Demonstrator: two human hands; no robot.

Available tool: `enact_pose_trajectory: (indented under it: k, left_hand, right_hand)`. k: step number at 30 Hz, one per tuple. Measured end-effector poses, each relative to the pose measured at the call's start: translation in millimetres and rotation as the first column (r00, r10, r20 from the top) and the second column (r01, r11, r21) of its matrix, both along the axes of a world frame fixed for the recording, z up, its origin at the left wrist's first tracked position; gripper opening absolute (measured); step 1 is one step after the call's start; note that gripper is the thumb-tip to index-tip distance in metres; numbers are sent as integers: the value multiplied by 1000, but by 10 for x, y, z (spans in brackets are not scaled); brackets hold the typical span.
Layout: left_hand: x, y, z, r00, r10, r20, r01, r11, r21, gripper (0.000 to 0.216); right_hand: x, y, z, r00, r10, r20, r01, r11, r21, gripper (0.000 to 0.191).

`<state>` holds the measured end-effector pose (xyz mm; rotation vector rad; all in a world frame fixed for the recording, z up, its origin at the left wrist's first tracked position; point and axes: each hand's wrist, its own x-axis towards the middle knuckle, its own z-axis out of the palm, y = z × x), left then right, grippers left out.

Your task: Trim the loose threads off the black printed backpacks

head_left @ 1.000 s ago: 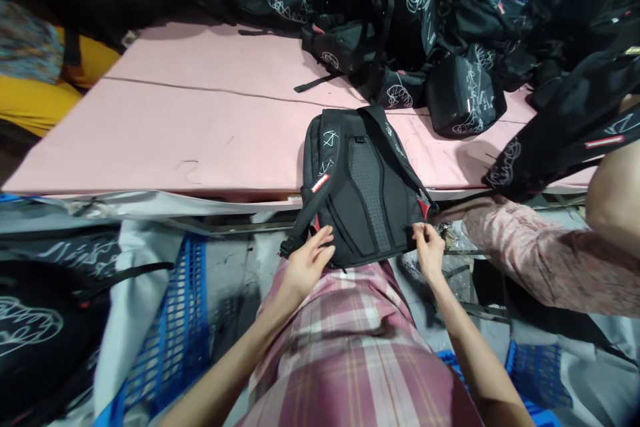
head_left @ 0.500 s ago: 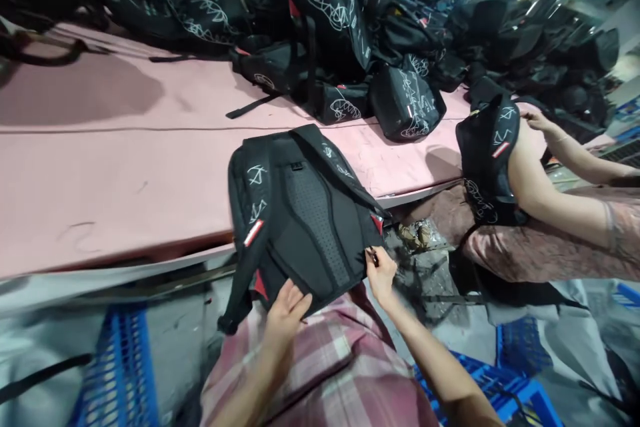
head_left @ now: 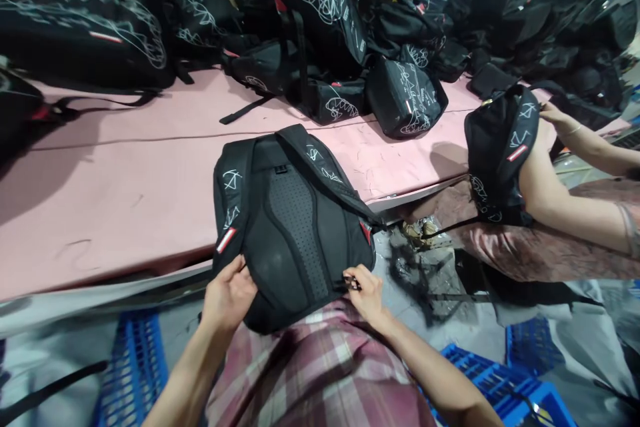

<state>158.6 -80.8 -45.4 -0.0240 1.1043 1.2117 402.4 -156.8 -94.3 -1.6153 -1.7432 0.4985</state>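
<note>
Nearest: plaid cloth (head_left: pixel 320 367) over the person's lap, a blue crate (head_left: pixel 555 397) low to the right, blue lattice (head_left: pixel 135 363) low to the left.

Left hand (head_left: pixel 231 293) at the backpack's near left side, fingers bent in close against it – firm grip or light touch, cannot tell. Right hand (head_left: pixel 366 293) nearly closed at the near right corner, pinching a small dark object (head_left: pixel 352 283), too small to identify.

Black backpack (head_left: pixel 280 233) lies padded back up, near end on the lap, far end on the pink worktop (head_left: pixel 125 193); straps run down both sides.

To the right, a co-worker's hand (head_left: pixel 557 119) beside another black bag (head_left: pixel 493 153). Across the far side – boxy bag (head_left: pixel 403 97), scribble-printed bag (head_left: pixel 75 30), dark heaps beyond.
</note>
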Motion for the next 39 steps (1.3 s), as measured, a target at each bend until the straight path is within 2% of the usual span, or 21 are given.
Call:
enact_pose_trajectory:
  k: [2,4,6,8,10,11,12,13,15,16,17,20,22,25,27,28,30,32,33,36,39]
  left_hand:
    - [-60,-6,-45,997,-68,-33,67,997,-33,24]
    - [-92,-22,-72,981,-106,-160,100,994,-43,22]
    - [-108,-55,-76,925,-117,-362,90,992,-89,24]
    - [-145,-105,-49,814,-210,-542,138,976,-171,28]
    - [-240,-155,4,638,-374,-673,300,926,-230,30]
    - [-312,-172,34,513,-434,-741,395,885,-245,32]
    - [-395,-179,63,374,-439,-817,457,854,-249,32]
    - [-485,-171,86,234,-387,-892,474,846,-242,32]
    - [-650,-115,104,-12,-213,-977,422,885,-198,32]
    - [-707,-74,96,-94,-143,-985,384,908,-169,33]
    - [-734,-34,77,-138,-98,-986,365,920,-142,33]
    - [-575,-13,-5,-111,-62,-992,456,884,-106,35]
    - [-314,-110,-39,-49,-35,-998,550,833,-57,37]
    - [-1,-241,-28,59,-78,-995,700,714,-14,35]
    - [-12,-159,-16,94,-181,-979,727,684,-57,29]
    - [-93,-50,-19,108,-228,-968,706,703,-87,28]
    - [-363,280,-44,147,-234,-961,607,789,-99,30]
    - [-676,693,-79,154,-96,-983,450,893,-17,31]
    - [-812,905,-92,152,-28,-988,378,925,32,33]
    - [-1057,1463,-100,187,44,-981,268,959,94,38]
    - [-1130,1817,-106,386,6,-922,272,955,120,33]
  right_hand:
    - [17,-29,62,994,59,-93,-61,998,-28,25]
    - [95,18,149,969,11,-245,-30,997,-74,22]
    - [254,156,247,906,-193,-376,156,980,-126,24]
    - [472,342,333,803,-416,-427,384,909,-163,28]
    - [671,507,392,740,-515,-432,488,854,-181,29]
    - [737,571,410,732,-528,-430,501,846,-185,29]
    - [771,627,420,735,-525,-428,496,848,-188,30]
    - [773,678,426,746,-512,-426,480,857,-189,31]
    - [684,792,434,784,-458,-418,421,888,-185,31]
    - [600,860,445,812,-415,-412,373,910,-181,30]
    - [491,935,468,843,-356,-403,309,934,-178,28]
    - [54,1178,615,921,-101,-375,43,986,-159,22]
    - [-297,1336,748,934,81,-347,-131,984,-122,20]
    - [-837,1580,890,901,325,-287,-348,937,-33,22]
    - [-1160,1750,904,867,460,-191,-470,883,-5,27]
    - [-1298,1834,886,852,511,-113,-516,857,-14,30]
    - [-1510,1988,815,825,561,66,-556,827,-76,37]
    - [-1630,2103,732,806,557,200,-539,831,-138,42]
    - [-1661,2143,700,803,546,237,-523,838,-157,43]
    - [-1703,2212,687,810,511,289,-482,860,-170,40]
    - [-1769,2281,778,811,464,356,-449,884,-130,39]
